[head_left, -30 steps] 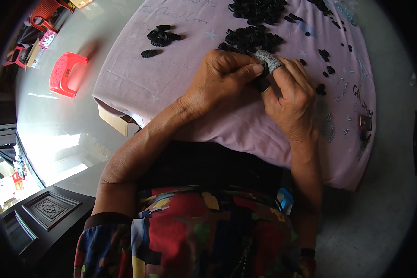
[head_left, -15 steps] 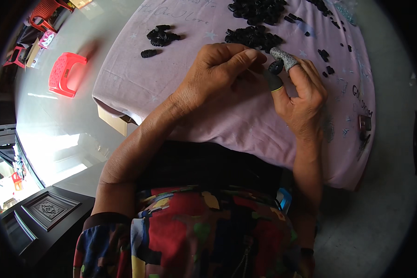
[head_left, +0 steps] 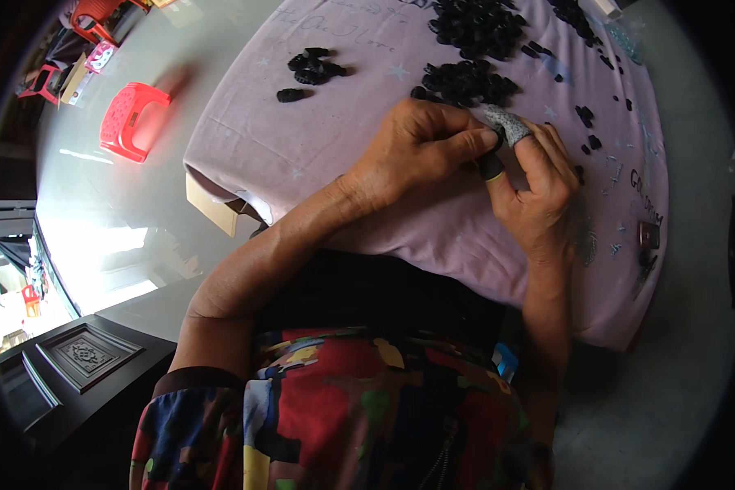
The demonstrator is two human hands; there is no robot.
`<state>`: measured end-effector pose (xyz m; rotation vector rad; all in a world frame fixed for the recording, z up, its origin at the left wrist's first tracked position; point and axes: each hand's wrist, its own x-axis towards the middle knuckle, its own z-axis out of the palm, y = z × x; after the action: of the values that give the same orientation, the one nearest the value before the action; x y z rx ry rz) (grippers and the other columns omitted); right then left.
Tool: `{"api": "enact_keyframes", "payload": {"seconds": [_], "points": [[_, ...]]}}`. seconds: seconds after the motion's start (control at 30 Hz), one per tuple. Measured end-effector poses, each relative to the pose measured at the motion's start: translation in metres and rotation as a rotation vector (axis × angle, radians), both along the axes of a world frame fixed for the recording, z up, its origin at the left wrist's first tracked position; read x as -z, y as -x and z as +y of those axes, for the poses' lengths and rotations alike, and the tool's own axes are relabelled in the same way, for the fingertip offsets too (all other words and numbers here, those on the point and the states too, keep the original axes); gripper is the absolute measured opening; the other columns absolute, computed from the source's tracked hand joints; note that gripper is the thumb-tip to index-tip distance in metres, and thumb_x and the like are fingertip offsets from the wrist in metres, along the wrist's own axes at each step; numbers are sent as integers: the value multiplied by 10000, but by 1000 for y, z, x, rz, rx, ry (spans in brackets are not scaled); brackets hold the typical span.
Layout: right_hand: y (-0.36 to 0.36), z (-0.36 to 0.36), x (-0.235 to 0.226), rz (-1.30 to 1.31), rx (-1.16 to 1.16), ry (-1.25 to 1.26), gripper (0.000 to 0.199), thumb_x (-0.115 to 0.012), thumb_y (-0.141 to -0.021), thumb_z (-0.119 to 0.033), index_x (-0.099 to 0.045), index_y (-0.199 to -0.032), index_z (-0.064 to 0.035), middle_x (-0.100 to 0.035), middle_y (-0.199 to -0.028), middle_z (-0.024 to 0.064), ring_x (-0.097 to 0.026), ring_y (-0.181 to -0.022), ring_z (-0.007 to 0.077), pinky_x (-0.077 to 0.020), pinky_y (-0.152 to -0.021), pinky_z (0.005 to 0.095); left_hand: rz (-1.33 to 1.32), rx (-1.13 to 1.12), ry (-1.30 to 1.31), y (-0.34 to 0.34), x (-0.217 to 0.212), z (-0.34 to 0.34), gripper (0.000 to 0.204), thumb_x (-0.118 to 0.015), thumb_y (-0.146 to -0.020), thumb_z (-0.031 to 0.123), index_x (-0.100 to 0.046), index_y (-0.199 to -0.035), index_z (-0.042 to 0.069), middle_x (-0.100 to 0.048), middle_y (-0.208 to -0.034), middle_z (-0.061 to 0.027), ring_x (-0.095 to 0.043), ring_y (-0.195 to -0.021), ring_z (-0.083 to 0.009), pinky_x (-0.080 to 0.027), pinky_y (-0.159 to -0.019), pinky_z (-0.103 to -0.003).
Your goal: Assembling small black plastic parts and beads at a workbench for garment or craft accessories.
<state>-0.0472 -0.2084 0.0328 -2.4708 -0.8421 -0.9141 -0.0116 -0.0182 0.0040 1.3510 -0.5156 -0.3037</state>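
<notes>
My right hand [head_left: 541,184] pinches a small black ridged round piece [head_left: 499,139] between thumb and forefinger. A grey speckled finger cover [head_left: 508,124] is on that forefinger, and a dark cover with a yellow edge [head_left: 490,167] on the thumb. Against the piece my left hand [head_left: 420,151] has its thumb and forefinger pressed together; whatever lies between them is hidden. Just beyond the hands is a heap of similar black pieces [head_left: 465,80], with a larger heap [head_left: 478,26] behind it. To the left sit a small cluster [head_left: 314,67] and a single black piece [head_left: 292,95].
A pink cloth [head_left: 245,139] with printed stars covers the table. Toward its right edge are scattered black pieces [head_left: 585,116] and a small dark reddish box [head_left: 648,235]. A red plastic stool [head_left: 131,122] stands on the floor at left, and a cardboard box [head_left: 210,204] sits below the table edge.
My left hand has moved right, bringing its pinched fingertips up against the black piece in my right hand. The whole view has shifted slightly.
</notes>
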Motion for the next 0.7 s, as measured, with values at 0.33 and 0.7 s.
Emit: {"api": "enact_keyframes", "payload": {"seconds": [0.33,0.7], "points": [[-2,-14,2,125,209,-38,170,-758,-857,-67,-715,-992,27,-696,-924,134,-667,-846,331,-545,-735,408,-651,-662,-540,-21,-9,84,162,-730,-896,55,-793,-1045,40,-772,-1001,-153,-767,-811,-238,-612,-687,-323],[-13,-26,14,138,267,173,254,-614,-839,8,-702,-1068,75,-704,-1248,189,-670,-1050,340,-558,-944,405,-707,-845,-864,-35,8,118,219,-743,-886,146,-789,-1088,75,-743,-1053,-152,-715,-938,-330,-562,-847,-415]]}}
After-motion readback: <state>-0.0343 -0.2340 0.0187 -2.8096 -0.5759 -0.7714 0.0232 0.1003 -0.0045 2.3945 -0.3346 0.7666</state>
